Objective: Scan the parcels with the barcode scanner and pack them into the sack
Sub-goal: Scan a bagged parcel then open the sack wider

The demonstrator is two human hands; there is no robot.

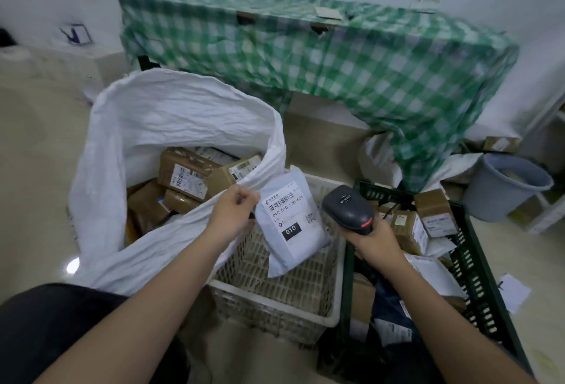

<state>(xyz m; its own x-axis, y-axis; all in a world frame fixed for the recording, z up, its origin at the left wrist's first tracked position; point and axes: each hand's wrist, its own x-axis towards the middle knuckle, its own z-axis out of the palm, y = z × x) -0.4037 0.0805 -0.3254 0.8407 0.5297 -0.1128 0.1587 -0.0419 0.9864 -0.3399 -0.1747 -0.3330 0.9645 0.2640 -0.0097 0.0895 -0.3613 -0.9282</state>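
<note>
The left hand [234, 211] pinches the top corner of a flat grey plastic mailer bag with a white shipping label [292, 224], holding it label-up over the white slatted plastic crate [275, 301]; whether it also catches the sack's rim just beside it I cannot tell. The right hand [374, 238] grips the handle of a black handheld barcode scanner with a red trigger band [348, 208], whose head sits just right of the label, close to it but apart.

Going from the left: the large white woven sack [159, 121] stands open on the floor, its mouth slumped toward the person, and several brown cardboard parcels with printed labels [186, 174] already lie inside. So part of the packing looks done, though the sack seems to have room above them. The white crate in the middle appears to hold nothing apart from the mailer hanging over it, which suggests that batch is nearly through.

To the right, the dark green plastic crate [467, 267] holds more small brown boxes [434, 212] and flat mailers, so a fair share of the work seems left. Beyond it a grey plastic bucket [507, 186] sits on the floor, under the edge of the surface draped in a green-and-white checked cloth [336, 59].

My judgement is that this parcel is at the scanning step, with bagging still to come; no scan light shows on the label.
</note>
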